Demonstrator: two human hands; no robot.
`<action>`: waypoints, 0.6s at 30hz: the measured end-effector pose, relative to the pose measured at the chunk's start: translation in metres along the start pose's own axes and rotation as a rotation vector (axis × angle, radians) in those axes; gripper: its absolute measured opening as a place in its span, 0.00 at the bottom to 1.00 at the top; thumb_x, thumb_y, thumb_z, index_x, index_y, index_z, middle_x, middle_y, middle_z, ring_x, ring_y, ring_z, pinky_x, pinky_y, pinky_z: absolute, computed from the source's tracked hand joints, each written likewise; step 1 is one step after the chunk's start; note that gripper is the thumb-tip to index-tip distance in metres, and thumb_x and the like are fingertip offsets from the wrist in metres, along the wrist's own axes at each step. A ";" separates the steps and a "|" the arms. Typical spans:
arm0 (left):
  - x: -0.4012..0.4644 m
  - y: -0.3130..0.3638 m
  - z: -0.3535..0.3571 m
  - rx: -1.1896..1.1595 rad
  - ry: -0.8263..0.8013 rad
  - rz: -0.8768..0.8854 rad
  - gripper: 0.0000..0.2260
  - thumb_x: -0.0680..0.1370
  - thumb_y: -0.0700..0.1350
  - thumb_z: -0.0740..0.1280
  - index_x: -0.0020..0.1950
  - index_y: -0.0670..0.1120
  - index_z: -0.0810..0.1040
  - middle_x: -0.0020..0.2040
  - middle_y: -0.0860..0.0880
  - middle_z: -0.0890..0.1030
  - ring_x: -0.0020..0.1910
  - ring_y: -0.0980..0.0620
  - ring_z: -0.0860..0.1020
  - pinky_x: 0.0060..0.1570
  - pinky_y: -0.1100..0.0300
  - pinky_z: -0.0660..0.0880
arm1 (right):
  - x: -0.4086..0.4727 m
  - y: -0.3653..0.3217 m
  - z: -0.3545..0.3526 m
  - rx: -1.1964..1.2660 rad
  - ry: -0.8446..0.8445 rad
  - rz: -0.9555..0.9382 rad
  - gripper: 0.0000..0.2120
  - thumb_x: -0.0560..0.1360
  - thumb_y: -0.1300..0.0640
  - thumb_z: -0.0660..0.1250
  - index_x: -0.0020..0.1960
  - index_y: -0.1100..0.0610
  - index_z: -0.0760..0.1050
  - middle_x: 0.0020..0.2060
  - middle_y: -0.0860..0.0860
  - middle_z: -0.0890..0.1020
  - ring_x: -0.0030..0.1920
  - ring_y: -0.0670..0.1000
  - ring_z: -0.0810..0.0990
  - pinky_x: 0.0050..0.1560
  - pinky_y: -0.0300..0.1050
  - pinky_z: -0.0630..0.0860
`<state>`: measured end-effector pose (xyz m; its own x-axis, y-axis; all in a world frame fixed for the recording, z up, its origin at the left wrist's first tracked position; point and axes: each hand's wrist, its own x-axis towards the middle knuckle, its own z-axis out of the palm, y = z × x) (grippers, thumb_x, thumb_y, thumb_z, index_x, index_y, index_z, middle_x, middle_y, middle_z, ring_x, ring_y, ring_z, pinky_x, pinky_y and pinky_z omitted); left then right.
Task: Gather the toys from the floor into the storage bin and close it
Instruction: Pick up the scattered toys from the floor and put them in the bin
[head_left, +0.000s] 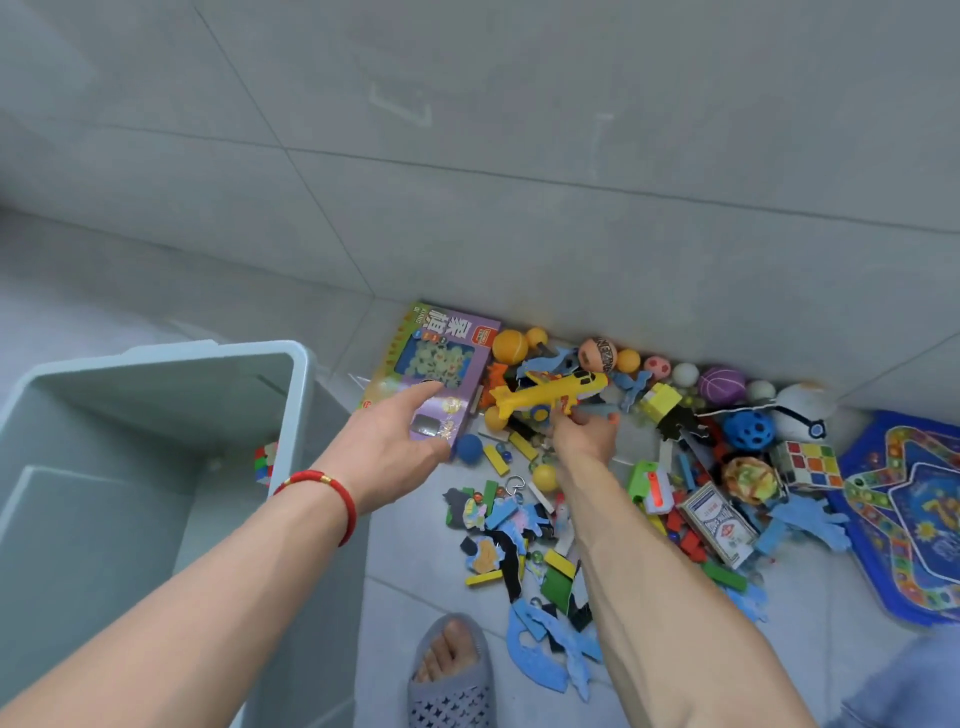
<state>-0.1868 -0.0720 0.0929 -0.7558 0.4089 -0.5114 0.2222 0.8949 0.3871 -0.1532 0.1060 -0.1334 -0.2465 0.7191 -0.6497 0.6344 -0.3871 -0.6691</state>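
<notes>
Bare arms, red cord bracelet (332, 488), grey perforated slipper (451, 691), perhaps jeans.

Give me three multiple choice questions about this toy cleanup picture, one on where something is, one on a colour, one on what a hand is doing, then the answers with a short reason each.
1. Where does the storage bin stand relative to the toy pile?
A. To its left
B. To its right
C. On top of it

2. What colour is the toy plane?
A. Green
B. Yellow
C. White

3. What is the right hand doing?
A. Resting flat on the floor
B. Holding the bin's rim
C. Gripping the toy plane

Answers:
1. A, the grey bin sits at the left of the frame, the toys spread to its right along the wall.
2. B, its body is bright yellow with red markings.
3. C, its fingers curl round the plane's underside, while the left hand reaches open over the purple game box.
</notes>
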 end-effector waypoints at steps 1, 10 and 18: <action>-0.001 0.002 -0.001 -0.004 0.011 -0.018 0.28 0.79 0.45 0.63 0.78 0.55 0.62 0.76 0.50 0.69 0.70 0.49 0.71 0.61 0.62 0.67 | -0.004 0.002 -0.008 0.080 -0.020 -0.020 0.11 0.75 0.49 0.73 0.44 0.57 0.82 0.66 0.53 0.80 0.63 0.55 0.77 0.71 0.43 0.66; -0.043 -0.025 -0.024 -0.408 0.196 -0.141 0.31 0.76 0.53 0.70 0.76 0.47 0.65 0.66 0.47 0.76 0.64 0.43 0.77 0.61 0.52 0.75 | -0.155 -0.075 -0.064 0.191 -0.724 -0.431 0.14 0.73 0.58 0.76 0.52 0.67 0.81 0.37 0.60 0.83 0.33 0.52 0.80 0.32 0.40 0.76; -0.125 -0.181 -0.019 -1.458 0.435 -0.283 0.21 0.75 0.30 0.69 0.65 0.45 0.73 0.52 0.39 0.82 0.38 0.45 0.82 0.32 0.54 0.81 | -0.299 -0.078 -0.002 -0.259 -1.084 -0.761 0.14 0.81 0.53 0.66 0.58 0.63 0.80 0.49 0.59 0.83 0.42 0.53 0.85 0.46 0.54 0.82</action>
<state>-0.1444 -0.2888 0.1013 -0.8401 -0.0514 -0.5400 -0.5317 -0.1191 0.8385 -0.1278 -0.0776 0.1142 -0.9700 -0.1560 -0.1863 0.1710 0.1062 -0.9795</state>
